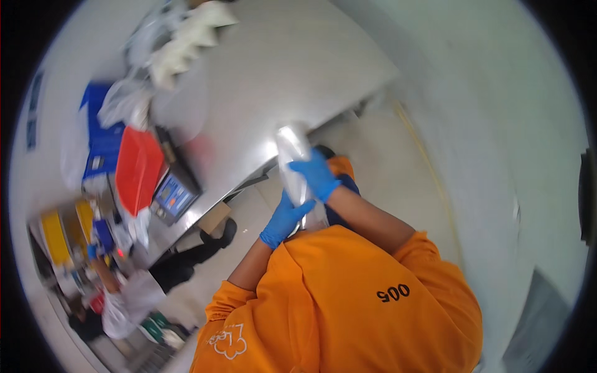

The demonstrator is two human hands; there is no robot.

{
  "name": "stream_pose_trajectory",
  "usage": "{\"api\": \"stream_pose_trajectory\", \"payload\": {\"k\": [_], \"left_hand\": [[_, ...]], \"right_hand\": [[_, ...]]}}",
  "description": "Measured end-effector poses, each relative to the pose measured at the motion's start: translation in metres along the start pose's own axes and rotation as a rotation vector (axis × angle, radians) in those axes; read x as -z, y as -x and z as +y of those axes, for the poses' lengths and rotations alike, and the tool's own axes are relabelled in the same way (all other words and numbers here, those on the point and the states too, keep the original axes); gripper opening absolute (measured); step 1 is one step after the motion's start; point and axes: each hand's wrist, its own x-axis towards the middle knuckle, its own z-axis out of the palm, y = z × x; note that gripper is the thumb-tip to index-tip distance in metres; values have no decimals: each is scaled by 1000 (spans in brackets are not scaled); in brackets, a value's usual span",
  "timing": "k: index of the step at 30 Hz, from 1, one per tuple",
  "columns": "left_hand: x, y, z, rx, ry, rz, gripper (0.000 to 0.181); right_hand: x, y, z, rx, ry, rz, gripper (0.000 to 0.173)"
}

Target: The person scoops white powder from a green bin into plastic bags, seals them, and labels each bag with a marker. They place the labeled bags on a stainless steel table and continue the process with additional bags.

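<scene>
In the head view, a long, shiny, silvery-white bundle (294,184), apparently plastic film or a stack of plastic bags, is held in front of my body. My left hand (284,217), in a blue glove, grips its lower part close to my orange shirt. Higher up, my right hand (317,175), gloved the same way, wraps around its right side. The bundle's far end lies at the edge of the steel table (289,60); whether it rests on the metal I cannot tell. Motion blur hides its finer detail.
On the table's left stand a weighing scale (175,196) with a lit display and a red scoop-shaped pan (137,170). Beyond are a blue crate (103,135), clear plastic bags (126,105) and white pouches (191,44). Another person (133,298) works near yellow bins (56,238).
</scene>
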Motion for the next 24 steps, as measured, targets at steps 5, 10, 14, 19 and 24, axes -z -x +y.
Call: {"api": "stream_pose_trajectory", "payload": {"k": [5,10,14,19,24], "left_hand": [[7,-13,-41,234,-389,-230,58],[-28,-27,-22,287,-1188,-401,64],[-49,-38,24,2,-1119,-651,61],[2,-42,44,-386,-639,12,42],[129,-67,22,-449,-1067,688,64]], "right_hand": [[8,65,20,9,-141,-84,75],[47,48,107,-247,-151,-36,53],[107,-9,182,-307,-140,327,35],[135,-55,151,-285,232,423,39],[91,-144,102,63,457,249,50]]}}
